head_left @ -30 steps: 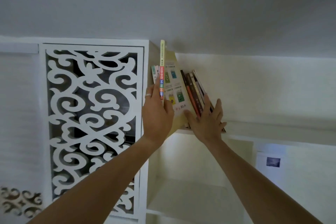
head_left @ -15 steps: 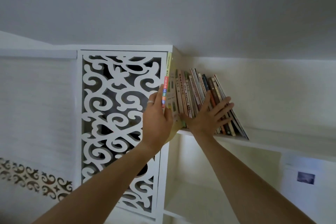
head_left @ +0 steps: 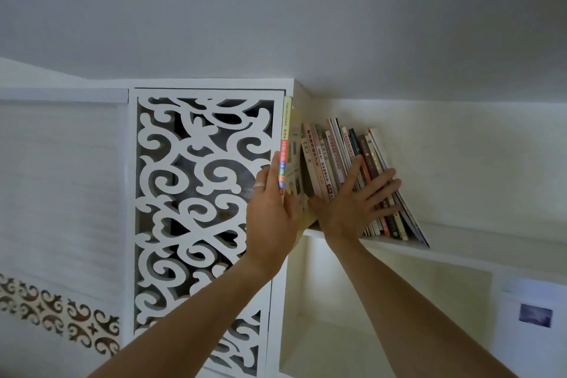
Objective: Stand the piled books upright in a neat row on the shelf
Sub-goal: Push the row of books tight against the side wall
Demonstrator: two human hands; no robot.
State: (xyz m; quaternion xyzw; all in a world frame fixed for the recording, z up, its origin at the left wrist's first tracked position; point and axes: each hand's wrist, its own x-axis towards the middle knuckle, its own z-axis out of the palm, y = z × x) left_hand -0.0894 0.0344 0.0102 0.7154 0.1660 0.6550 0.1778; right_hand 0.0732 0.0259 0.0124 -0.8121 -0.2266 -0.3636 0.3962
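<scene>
A row of books (head_left: 339,150) stands on a high white shelf (head_left: 454,250), leaning left, spines toward me. A tall yellow book (head_left: 287,144) with a coloured spine stands at the row's left end against the cabinet side. My left hand (head_left: 273,218) grips this yellow book by its spine. My right hand (head_left: 352,202) lies flat with fingers spread against the spines of the leaning books, pressing on them. The lower parts of several books are hidden behind my hands.
A white carved lattice panel (head_left: 202,193) forms the cabinet front to the left. The ceiling is close above. Below the shelf is an open white compartment (head_left: 337,331). A small dark picture (head_left: 535,314) sits at the lower right.
The view swung right, showing more of the row. My right hand slid from the shelf edge up onto the spines, fingers spread. The yellow book came in closer to the row.
</scene>
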